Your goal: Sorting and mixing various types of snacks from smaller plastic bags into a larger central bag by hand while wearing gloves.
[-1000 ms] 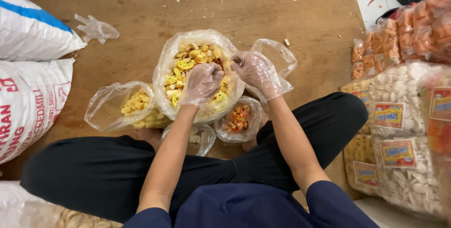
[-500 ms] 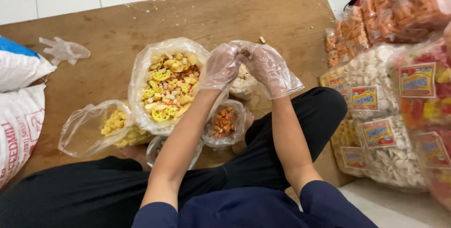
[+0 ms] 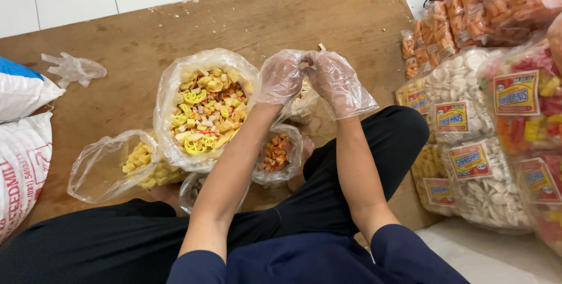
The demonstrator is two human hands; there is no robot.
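Both my hands wear thin clear plastic gloves. My left hand (image 3: pixel 282 76) and my right hand (image 3: pixel 338 82) meet fingertip to fingertip over a small clear bag of pale crackers (image 3: pixel 303 103), pinching its top between them. Left of the hands stands a large open clear bag of mixed yellow, orange and white crackers (image 3: pixel 205 111). Below my left wrist lies a small bag of orange crackers (image 3: pixel 275 154). I sit cross-legged in dark trousers on a wooden board (image 3: pixel 246 20).
A bag of yellow crackers (image 3: pixel 126 164) lies at the left. A loose plastic glove (image 3: pixel 73 68) rests on the board. White sacks (image 3: pixel 23 143) sit at the far left. Several labelled packs of crackers (image 3: pixel 480 132) are stacked at the right. White tiles lie beyond the board.
My hands left the large mixed bag, moved right and closed together on the top of the small pale-cracker bag. The view shifted right.
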